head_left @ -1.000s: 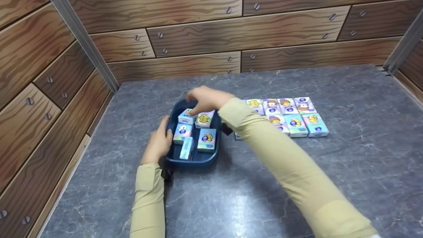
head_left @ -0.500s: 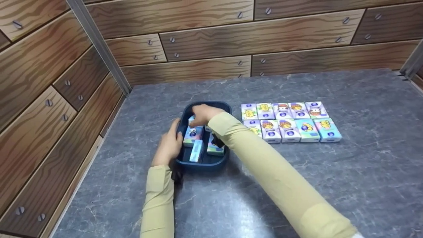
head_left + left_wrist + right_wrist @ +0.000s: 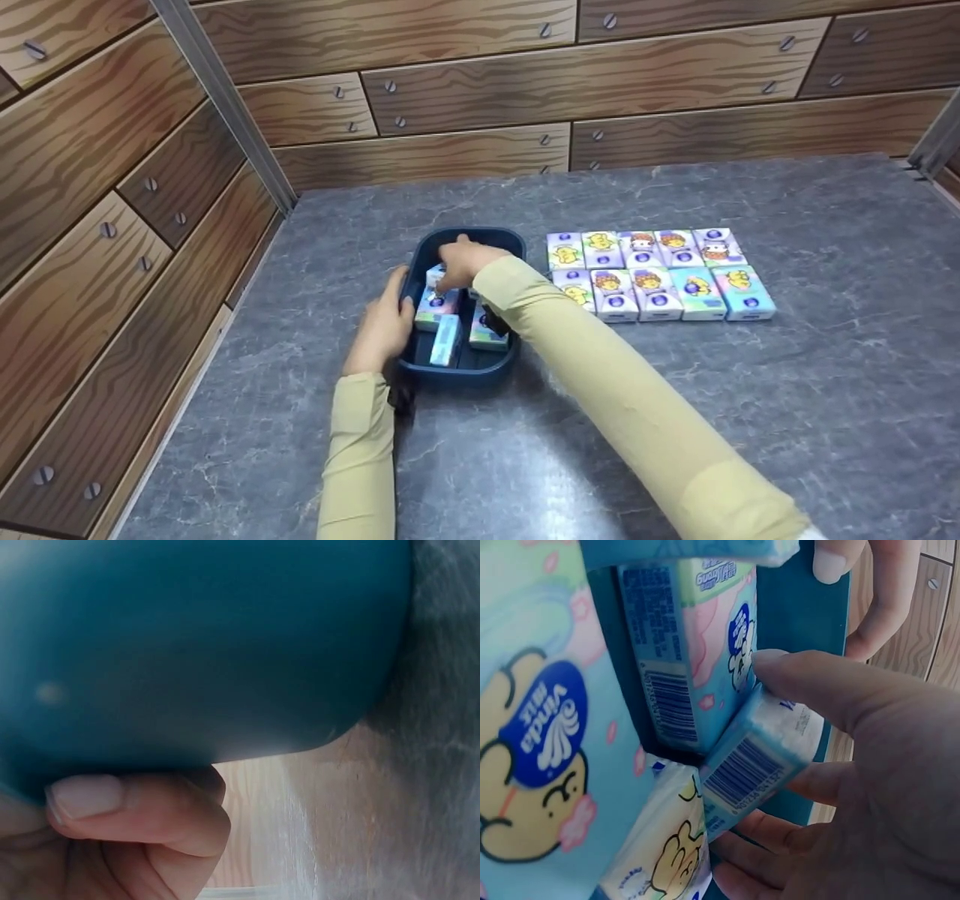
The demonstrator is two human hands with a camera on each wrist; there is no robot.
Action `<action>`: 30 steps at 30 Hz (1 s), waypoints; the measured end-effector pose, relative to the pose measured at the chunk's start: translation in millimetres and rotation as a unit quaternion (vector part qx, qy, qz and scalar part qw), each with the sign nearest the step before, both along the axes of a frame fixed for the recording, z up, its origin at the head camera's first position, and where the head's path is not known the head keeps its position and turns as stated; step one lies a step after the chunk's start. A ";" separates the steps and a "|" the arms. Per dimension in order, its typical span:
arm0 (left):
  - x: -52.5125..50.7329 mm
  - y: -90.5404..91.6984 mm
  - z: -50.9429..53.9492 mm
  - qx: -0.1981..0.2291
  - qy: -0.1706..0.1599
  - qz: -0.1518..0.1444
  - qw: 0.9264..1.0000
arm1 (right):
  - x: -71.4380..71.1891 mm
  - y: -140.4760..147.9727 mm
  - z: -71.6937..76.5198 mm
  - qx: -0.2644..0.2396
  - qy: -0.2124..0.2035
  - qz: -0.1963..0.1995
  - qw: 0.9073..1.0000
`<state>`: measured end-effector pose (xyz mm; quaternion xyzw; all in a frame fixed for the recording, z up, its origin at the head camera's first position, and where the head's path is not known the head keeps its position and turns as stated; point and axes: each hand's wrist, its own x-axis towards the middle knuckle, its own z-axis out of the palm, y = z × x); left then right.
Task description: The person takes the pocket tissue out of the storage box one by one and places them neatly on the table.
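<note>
A dark blue plastic bin (image 3: 459, 375) stands on the table with several small tissue packs (image 3: 446, 340) inside. My left hand (image 3: 382, 328) holds its left wall, thumb over the rim; in the left wrist view that hand (image 3: 142, 832) lies against the blue outer side. My right hand (image 3: 466, 264) is down in the far part of the bin. In the right wrist view, its thumb and fingers pinch a tilted light-blue tissue pack (image 3: 754, 757). Beside that pack are a pink-and-blue pack (image 3: 712, 652), a large-looking Vinda pack (image 3: 547, 742) and one with a yellow cartoon (image 3: 671, 840).
Two rows of tissue packs (image 3: 658, 294) lie side by side, flat on the grey marbled table (image 3: 847, 405), right of the bin. Wood-patterned panels (image 3: 465, 97) stand behind and at the left.
My right hand has lowered from above the bin's far end into it and taken hold of a tissue pack. The head view has shifted, moving the scene rightward. My left hand stays on the bin.
</note>
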<state>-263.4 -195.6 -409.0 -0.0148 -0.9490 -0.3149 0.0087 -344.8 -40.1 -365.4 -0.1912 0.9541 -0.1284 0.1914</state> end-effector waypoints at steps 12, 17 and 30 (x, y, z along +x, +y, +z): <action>0.1 -0.4 -0.2 0.003 0.001 0.001 1.000 | -1.9 1.8 0.9 0.005 0.015 0.018 1.000; -0.3 0.8 -2.1 0.002 0.000 0.004 1.000 | 0.3 5.0 1.1 -0.019 0.018 0.016 1.000; -1.7 -0.6 -1.4 -0.004 -0.021 0.003 1.000 | 12.1 19.2 26.6 -0.043 0.060 0.067 0.995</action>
